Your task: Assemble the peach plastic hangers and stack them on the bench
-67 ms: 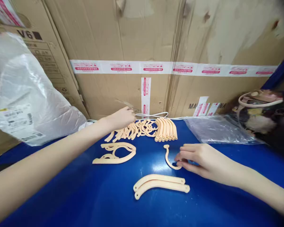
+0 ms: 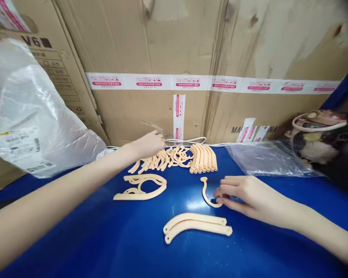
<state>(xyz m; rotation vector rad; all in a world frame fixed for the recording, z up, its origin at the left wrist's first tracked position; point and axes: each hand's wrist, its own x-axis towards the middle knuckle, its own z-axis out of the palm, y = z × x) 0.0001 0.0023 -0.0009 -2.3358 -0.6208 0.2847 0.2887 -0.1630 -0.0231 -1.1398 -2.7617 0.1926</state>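
A cream, S-shaped hook that looks like plastic (image 2: 205, 194) lies on the counter (image 2: 104, 243); take it as the clock's centre. The right hand (image 2: 243, 195), at 3 o'clock, has thumb and fingers close together at the hook's curled end; whether it pinches or only touches, I cannot tell. A light fingertip pinch there would probably serve best, leaving the knobbed end free. At 10 to 11 o'clock, the left hand (image 2: 150, 143) is over a loose pile of small curved cream pieces (image 2: 162, 161); its fingertips are hidden, so its grip cannot be told. Lifting straight up should avoid dragging tangled neighbours. Two long, bowed cream arms (image 2: 195, 224) lie side by side at 6, a folded cream frame (image 2: 145, 196) at 9, and a neat row of cream arms (image 2: 202, 159) at 12.

The counter is glossy blue, with a bright glare patch. Tall brown cardboard (image 2: 156, 42) backs it at 12, a clear flat plastic bag (image 2: 260, 158) lies at 2, and a bulging whitish plastic bag (image 2: 46, 116) stands at 10.
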